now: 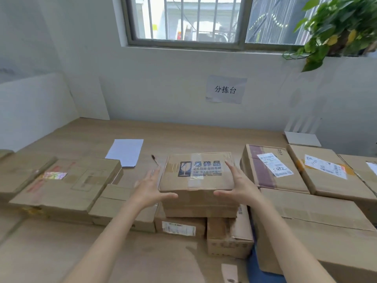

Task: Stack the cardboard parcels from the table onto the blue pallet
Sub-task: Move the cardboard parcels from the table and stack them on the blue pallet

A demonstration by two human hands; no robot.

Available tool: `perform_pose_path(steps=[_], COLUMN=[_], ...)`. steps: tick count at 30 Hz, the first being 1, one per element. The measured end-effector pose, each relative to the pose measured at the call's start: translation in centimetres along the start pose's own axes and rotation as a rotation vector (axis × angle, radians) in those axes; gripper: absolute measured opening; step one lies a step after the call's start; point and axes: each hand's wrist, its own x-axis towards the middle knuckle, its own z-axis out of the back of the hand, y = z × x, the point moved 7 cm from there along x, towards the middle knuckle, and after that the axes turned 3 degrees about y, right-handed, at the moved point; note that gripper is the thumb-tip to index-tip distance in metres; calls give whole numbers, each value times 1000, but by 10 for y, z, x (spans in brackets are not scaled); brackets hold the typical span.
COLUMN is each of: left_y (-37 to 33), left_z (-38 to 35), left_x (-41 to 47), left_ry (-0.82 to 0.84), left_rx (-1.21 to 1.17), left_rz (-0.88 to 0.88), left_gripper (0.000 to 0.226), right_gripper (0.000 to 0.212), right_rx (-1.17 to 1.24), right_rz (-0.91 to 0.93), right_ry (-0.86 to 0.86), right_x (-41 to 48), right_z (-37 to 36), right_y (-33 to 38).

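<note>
Both hands are spread open, flanking the brown cardboard parcel with the blue fragile-glass print point(196, 170), which sits on top of other boxes on the wooden surface point(183, 135). The left hand point(150, 189) and right hand point(237, 185) look just short of gripping. I'd press both palms flat against opposite sides, then lift level. A sliver of blue point(263, 270), perhaps the pallet, shows below.

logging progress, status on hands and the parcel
Left hand and right hand open, flanking the fragile-marked parcel, not clearly gripping yet. Parcel sits on stacked boxes. Pen just left of it, nothing blocking.
</note>
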Motion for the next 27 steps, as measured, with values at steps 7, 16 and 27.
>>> perform_pose_path(steps=[7, 16, 27], left_y=[3, 2, -125], left_z=[-35, -27, 107], left_x=[27, 43, 9], left_ry=[86, -13, -229], left_rx=[-92, -146, -76], left_rz=[-130, -125, -281], left_gripper=[131, 108, 103], right_gripper=[122, 118, 112], right_rx=[-51, 38, 121], right_rz=[-143, -90, 58], right_ry=[8, -60, -286], right_x=[9, 16, -24], right_z=[-17, -14, 130], right_y=[-13, -7, 6])
